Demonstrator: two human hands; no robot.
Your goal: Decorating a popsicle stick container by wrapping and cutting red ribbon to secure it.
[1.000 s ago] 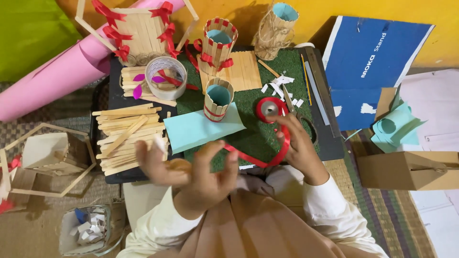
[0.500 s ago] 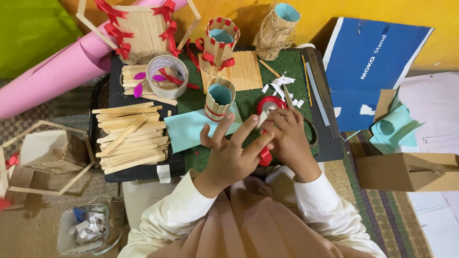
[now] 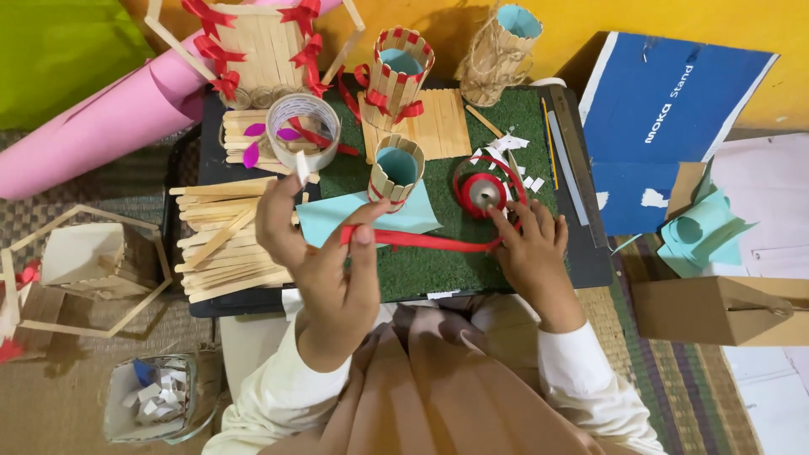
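I see my left hand raised above the near edge of the green turf mat, its thumb and fingers pinched on the free end of a red ribbon, while a small white scrap stands up at its fingertips. The ribbon runs taut to the right, across the corner of a pale blue paper sheet, and ends under my right hand, whose fingers lie spread and pressing down on the ribbon just near the red ribbon spool; that hand grasps nothing, it only pins the strip to the mat. The spool lies flat on the turf, right of a small cup of wooden sticks with a blue lining. Left of my left hand lies a loose heap of flat wooden sticks on the black tray. Farther off sit a roll of clear tape, a taller stick cup with red bows and a stick box with red bows. Near left, on the floor, stands a glass jar of paper scraps.
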